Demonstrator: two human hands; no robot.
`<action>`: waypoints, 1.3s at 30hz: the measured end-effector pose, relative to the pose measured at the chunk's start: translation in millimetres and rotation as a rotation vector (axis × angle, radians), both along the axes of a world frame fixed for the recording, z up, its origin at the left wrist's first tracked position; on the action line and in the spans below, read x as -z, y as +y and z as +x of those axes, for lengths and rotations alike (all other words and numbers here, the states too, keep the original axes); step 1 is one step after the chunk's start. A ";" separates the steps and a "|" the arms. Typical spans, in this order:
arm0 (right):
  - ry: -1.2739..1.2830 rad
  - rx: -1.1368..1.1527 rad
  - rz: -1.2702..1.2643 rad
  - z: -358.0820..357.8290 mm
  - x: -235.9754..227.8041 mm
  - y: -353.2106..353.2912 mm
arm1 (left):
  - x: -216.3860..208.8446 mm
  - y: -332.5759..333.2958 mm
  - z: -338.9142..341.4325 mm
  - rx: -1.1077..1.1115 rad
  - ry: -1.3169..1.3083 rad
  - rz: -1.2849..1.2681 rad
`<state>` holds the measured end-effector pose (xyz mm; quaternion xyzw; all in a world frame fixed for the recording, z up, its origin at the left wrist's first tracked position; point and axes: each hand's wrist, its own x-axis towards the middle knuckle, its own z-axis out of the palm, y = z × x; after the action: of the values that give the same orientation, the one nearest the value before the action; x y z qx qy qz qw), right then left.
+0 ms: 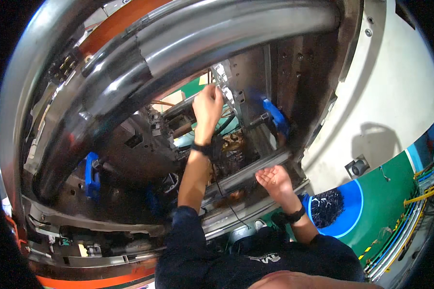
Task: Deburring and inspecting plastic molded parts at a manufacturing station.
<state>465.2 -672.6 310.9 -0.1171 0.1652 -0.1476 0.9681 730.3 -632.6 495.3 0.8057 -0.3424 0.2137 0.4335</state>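
My left hand (208, 110) reaches deep into the opening of a large machine. Its fingers are curled together beside a bright metal block (222, 73) on the inner plate; whatever they hold, if anything, is hidden. Nearer to me, my right hand (275, 183) is held palm up above the machine's front metal rail (248, 171). Its fingers are stretched and slightly cupped, and I can make out no object for certain in the palm. Both wrists wear dark bands. A thin dark cable (226, 200) hangs down between my arms.
Thick dark round bars (188, 43) arch across the far side. Blue clamp-like handles stand at the left (92, 176) and right (276, 118) of the opening. A blue bin (354, 212) of dark pieces stands on the green floor, near a white panel (395, 82) and colored hoses (405, 226).
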 end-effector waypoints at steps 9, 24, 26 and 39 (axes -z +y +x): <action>0.017 0.011 -0.102 33.1 -19.9 8.6 | 84.9 79.1 -153.5 0.690 -0.295 0.489; 0.025 0.003 0.060 22.8 -24.1 16.9 | 42.1 68.8 -56.8 0.671 0.735 -0.212; 0.026 0.011 0.042 15.0 -28.3 11.1 | 49.1 41.8 -25.8 0.627 0.615 -0.364; -0.023 -0.034 0.041 -6.7 -14.8 11.5 | 48.8 -42.7 72.2 0.239 0.549 -0.626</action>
<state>458.4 -661.0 325.8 -0.0982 0.1551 -0.1289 0.9745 802.4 -675.3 446.6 0.6170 -0.2237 0.0333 0.7538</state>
